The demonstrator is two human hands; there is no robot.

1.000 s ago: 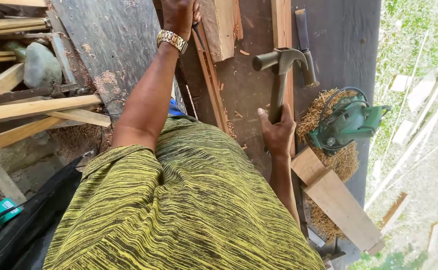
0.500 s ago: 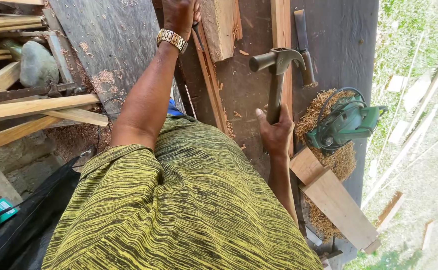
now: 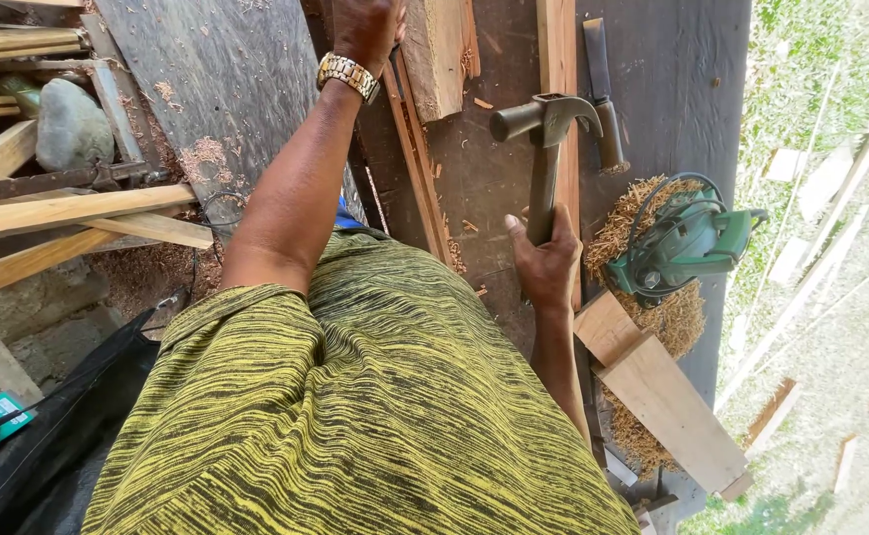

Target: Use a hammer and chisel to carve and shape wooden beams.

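My left hand (image 3: 365, 30), with a gold watch (image 3: 347, 75) on its wrist, presses on a thick wooden block (image 3: 436, 54) at the far edge of the dark workbench (image 3: 484, 178). In my right hand (image 3: 545, 263) is the handle of a steel claw hammer (image 3: 543, 129). Its head is raised over a narrow upright wooden strip (image 3: 556, 50). A thin slat (image 3: 417, 159) lies between my two arms. My yellow striped shirt (image 3: 355, 416) fills the lower part of the view.
A chisel (image 3: 603, 94) lies right of the strip. A green power tool (image 3: 687, 243) with a coiled cord rests on wood shavings (image 3: 643, 213). Board offcuts (image 3: 667, 401) lie near it. At the left are planks (image 3: 68, 213), a stone (image 3: 73, 129) and a grey board (image 3: 217, 89).
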